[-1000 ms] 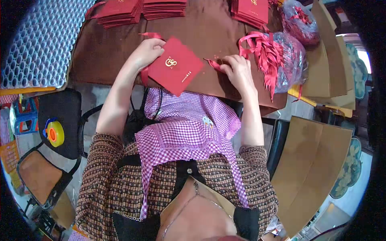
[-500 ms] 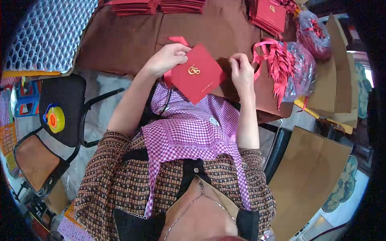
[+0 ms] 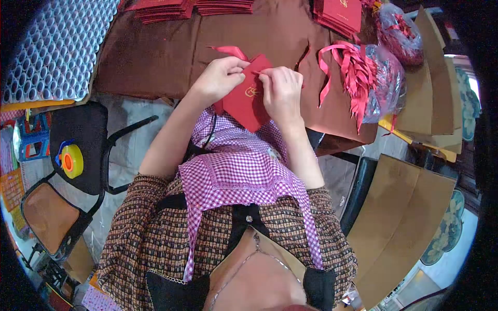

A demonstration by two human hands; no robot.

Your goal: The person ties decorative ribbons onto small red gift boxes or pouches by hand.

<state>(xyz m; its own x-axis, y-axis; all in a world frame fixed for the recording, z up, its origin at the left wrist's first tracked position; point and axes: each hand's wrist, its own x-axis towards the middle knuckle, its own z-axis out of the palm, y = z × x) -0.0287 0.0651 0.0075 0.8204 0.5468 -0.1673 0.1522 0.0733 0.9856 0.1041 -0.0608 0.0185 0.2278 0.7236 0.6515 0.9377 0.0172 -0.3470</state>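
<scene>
A red card (image 3: 249, 103) with a gold emblem is held tilted over my lap, at the near edge of the cloth-covered table. My left hand (image 3: 220, 80) grips its upper left edge between thumb and fingers. A red ribbon (image 3: 231, 50) sticks out above that hand. My right hand (image 3: 282, 93) is closed in a pinch in front of the card's upper right side, covering part of the emblem. A thin piece of red ribbon shows at its fingertips, though the fingers hide most of it.
Stacks of red cards (image 3: 223, 6) lie along the table's (image 3: 150, 62) far side. At right are a bundle of red ribbons (image 3: 353, 72) and plastic bags (image 3: 386, 85). Cardboard (image 3: 404, 223) stands at right. A chair (image 3: 78, 135) holding a yellow tape roll (image 3: 72, 160) is at left.
My right hand has moved left from beside the card to in front of its upper right side. My left hand keeps its hold on the card. The view has shifted slightly.
</scene>
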